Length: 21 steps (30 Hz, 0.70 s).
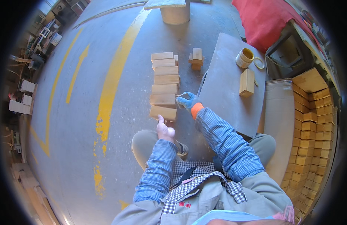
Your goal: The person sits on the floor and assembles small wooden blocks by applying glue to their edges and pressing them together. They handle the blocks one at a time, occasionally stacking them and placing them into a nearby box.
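A row of pale wooden blocks (165,80) stands on the grey floor in front of me, running away from my knees. My left hand (165,131), bare, grips the nearest wooden block (163,112) at its near side, the thumb up against it; its other fingers are mostly hidden. This block sits slightly askew to the others. At the right end of the row my right hand (189,102), in a blue glove with an orange cuff, pinches a thin, pale, flat piece (182,95) close to the blocks. What that piece is I cannot make out.
To my right a grey board (227,88) carries an open tub of yellowish paste (244,58), its lid (259,63) and a wooden block (247,83). A small block stack (196,59) stands beyond. A cardboard box (306,131) of stacked blocks is far right.
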{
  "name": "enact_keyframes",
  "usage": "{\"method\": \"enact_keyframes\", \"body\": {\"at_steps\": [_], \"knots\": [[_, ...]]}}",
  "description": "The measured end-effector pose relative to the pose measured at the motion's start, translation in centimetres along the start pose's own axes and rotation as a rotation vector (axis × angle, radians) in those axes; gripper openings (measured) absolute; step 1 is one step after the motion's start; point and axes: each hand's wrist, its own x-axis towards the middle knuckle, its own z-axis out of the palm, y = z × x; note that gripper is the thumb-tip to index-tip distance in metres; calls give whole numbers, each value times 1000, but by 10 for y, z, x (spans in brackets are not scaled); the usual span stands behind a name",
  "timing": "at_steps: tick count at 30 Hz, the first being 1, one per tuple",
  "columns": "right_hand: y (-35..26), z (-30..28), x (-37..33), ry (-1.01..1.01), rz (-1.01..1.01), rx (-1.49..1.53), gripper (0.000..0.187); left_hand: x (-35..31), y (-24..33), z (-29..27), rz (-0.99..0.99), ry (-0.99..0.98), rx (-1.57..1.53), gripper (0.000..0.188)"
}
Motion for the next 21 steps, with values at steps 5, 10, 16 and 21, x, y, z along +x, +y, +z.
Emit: {"method": "enact_keyframes", "body": {"at_steps": [5,10,16,21], "knots": [[12,1,12,8,91,17,19,-3,-6,1,121,-92,190,33],[-14,-39,-36,-160,-74,97,27,-32,-9,15,130,61,326,36],[-36,-147,-163,272,-203,274,14,-95,-84,77,639,-394,1114,42],[-7,-213,-218,538,-112,472,16,-103,-200,197,837,-728,1443,81]]}}
